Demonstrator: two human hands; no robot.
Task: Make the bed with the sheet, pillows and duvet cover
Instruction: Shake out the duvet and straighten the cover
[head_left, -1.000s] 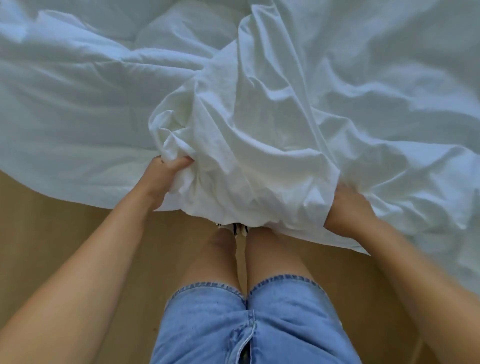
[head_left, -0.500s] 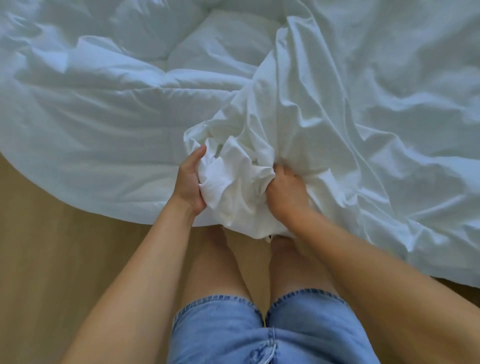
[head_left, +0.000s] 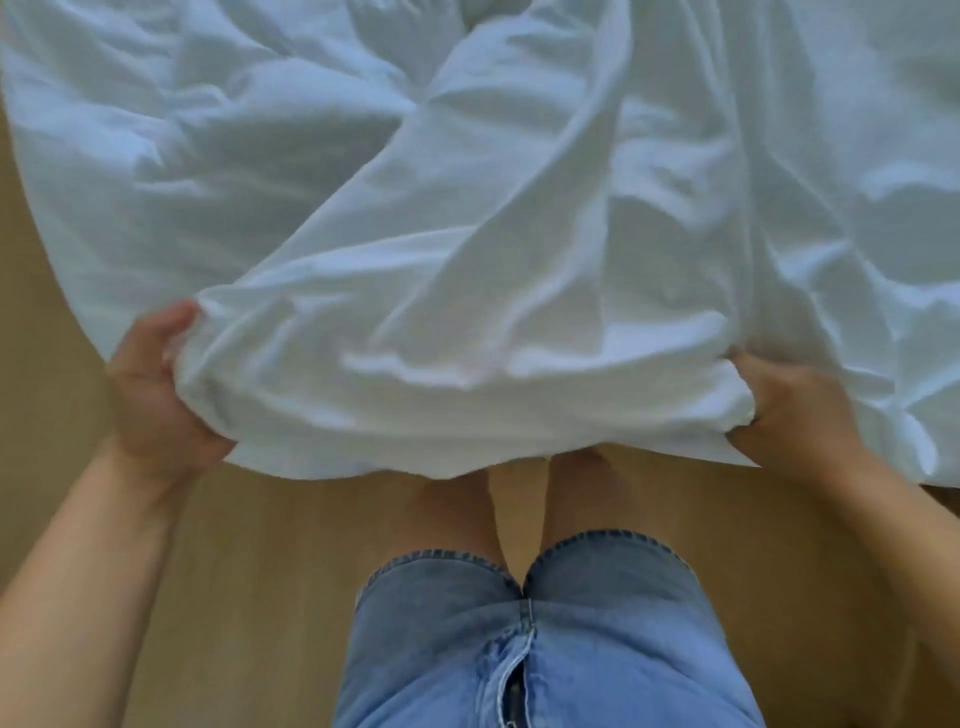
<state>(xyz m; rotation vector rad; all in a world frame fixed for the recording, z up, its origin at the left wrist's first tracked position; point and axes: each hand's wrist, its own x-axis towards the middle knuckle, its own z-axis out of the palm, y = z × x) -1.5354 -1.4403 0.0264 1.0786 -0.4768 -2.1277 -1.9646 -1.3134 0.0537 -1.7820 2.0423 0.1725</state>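
A white, crumpled duvet cover (head_left: 467, 218) fills the upper two thirds of the head view and hangs over the floor. My left hand (head_left: 156, 395) grips its near edge at the left, fingers curled under a bunched fold. My right hand (head_left: 795, 410) grips the same edge at the right, thumb on top. The stretch of fabric between the hands is pulled wide and blurred. Sheet and pillows are not distinguishable in the white mass.
Light wooden floor (head_left: 270, 561) lies under and in front of the fabric. My bare legs and blue denim shorts (head_left: 535, 634) stand directly below the held edge, feet hidden by the cloth.
My hands were close together on a bunched wad of fabric; now they have moved far apart, spreading the edge wide between them.
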